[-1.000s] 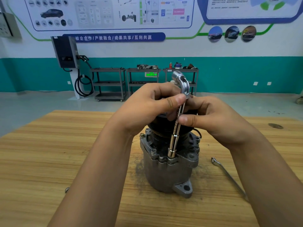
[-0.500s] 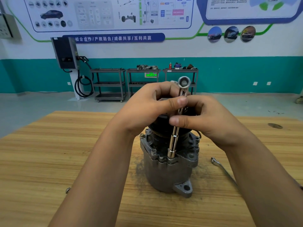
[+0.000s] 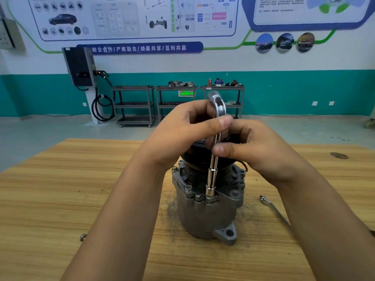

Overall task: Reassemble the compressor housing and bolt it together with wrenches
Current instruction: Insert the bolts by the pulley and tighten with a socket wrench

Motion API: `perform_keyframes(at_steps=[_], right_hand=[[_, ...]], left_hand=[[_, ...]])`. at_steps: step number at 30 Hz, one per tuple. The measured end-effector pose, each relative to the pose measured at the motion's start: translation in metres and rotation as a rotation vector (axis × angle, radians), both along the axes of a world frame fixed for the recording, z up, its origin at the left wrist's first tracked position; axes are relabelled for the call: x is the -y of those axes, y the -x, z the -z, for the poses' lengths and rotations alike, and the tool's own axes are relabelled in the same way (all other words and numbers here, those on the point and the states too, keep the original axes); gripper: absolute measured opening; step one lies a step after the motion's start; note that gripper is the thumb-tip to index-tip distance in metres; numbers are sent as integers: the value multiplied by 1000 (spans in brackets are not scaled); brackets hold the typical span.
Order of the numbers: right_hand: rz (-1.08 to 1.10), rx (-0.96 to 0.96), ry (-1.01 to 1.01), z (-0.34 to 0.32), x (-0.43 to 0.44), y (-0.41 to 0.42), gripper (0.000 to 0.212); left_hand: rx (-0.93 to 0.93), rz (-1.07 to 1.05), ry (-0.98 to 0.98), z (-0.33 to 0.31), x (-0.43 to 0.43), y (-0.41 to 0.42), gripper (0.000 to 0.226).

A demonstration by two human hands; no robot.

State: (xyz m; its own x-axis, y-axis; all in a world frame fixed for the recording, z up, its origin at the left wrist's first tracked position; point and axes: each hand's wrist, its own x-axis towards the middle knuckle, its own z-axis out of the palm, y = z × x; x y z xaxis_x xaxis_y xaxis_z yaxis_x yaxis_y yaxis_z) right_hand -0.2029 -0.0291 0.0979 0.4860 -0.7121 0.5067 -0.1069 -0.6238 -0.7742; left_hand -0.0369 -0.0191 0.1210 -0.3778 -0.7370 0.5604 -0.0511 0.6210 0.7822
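Observation:
A grey metal compressor housing (image 3: pixel 205 216) stands upright in the middle of the wooden table (image 3: pixel 60 189), with a black pulley on top mostly hidden by my hands. A chrome L-shaped socket wrench (image 3: pixel 212 179) stands vertical, its socket seated on a bolt at the housing's front flange. My left hand (image 3: pixel 182 132) pinches the upper shaft just under the bent end. My right hand (image 3: pixel 253 147) holds the shaft a little lower with thumb and fingers. Another bolt head (image 3: pixel 188 187) shows on the flange to the left.
A flat chrome spanner (image 3: pixel 274 209) lies on the table right of the housing, partly under my right forearm. A small metal part (image 3: pixel 82 237) lies near the left forearm. Shelving carts and a wall charger stand far behind the table.
The bent top end of the socket wrench has rotated, from pointing toward me half a second ago to facing left and away now. My fingers shifted on the shaft; the housing stayed put.

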Motion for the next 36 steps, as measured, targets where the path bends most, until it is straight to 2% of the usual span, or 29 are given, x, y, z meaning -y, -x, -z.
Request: perform_keyframes(at_steps=[2,5,9,13,16,17,20,23,26,31,34,36], right_hand=[[24,5,14,-1,-2,-2,31],[69,4,33,-2,-4,-5,36],[95,5,44,-2,-6,-9,40],[63,-31,37,-2,-4,-6,24],[-36,-31,-18,-2,-2,2,21],[-62,-17,-34,-2,-2,4,21],[-67,-1,-38,-3,-3,5,20],[-20,-1,-24,-2,-2,3,14],[12,-10,-15,-1,-1,3,26],[2,-6,-22,-1,-1,1,17],[40,-2,2,-2,-3,1,23],[91,13,19,-2,-5,-2,32]], left_hand=[[0,-16,-5,0,-1,1,42],[10,-37,-20,0,-2,2,19],[39,-24,-21,0,0,0,27],[35,-35,-34,-1,-1,0,21],[33,-30,-48,-1,-1,-1,39],[38,-27,-46,0,0,-2,39],[48,-41,-14,0,-3,-3,21],[26,-68,18,-2,-8,-1,12],[27,-230,86,-6,-14,6,18],[-126,-512,33,-6,-27,22,44],[105,-766,121,-12,-33,22,59],[197,-878,188,-15,-38,22,53]])
